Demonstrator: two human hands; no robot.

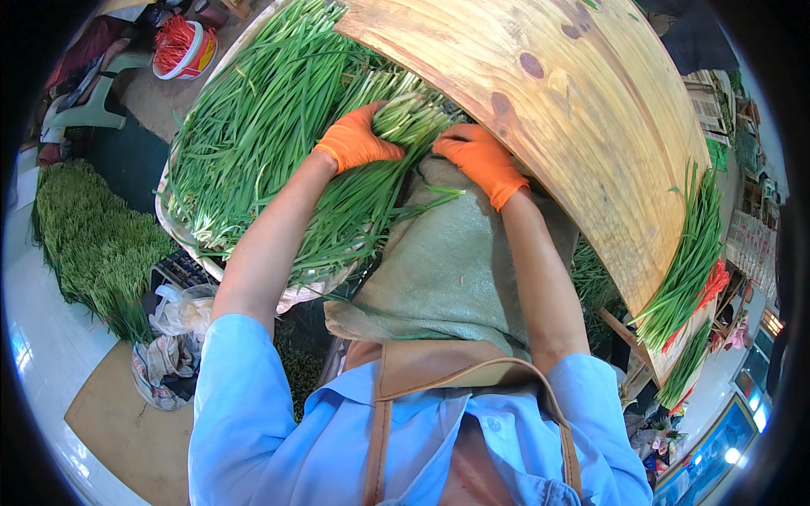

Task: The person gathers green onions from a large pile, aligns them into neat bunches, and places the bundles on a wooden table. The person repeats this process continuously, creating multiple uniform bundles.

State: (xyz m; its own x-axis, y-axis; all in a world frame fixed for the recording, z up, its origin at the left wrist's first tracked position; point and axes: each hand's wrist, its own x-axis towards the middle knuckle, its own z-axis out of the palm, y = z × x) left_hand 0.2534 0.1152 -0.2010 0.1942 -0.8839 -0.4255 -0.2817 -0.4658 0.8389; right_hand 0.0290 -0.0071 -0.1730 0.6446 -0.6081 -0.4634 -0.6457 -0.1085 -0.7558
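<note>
My left hand (361,139), in an orange glove, is closed around a bunch of green garlic chives (411,120) near its pale stem ends. The thumb lies across the near side; the fingers are partly hidden behind the stalks. My right hand (478,155), gloved alike, is at the stem ends beside the wooden board's edge, its fingers bent; whether it grips any stalks is unclear. Under the left forearm a large lined basket (163,201) holds a heap of loose chives (266,126). A grey-green woven cloth (455,259) covers my lap, with a few stray leaves on it.
A wooden board (569,107) spans the upper right, with tied chives (686,259) and red ties (715,284) at its near end. Upper left are a bucket of red ties (183,54) and a plastic stool (95,104). Stacked greens (95,240) and plastic bags (180,316) lie left.
</note>
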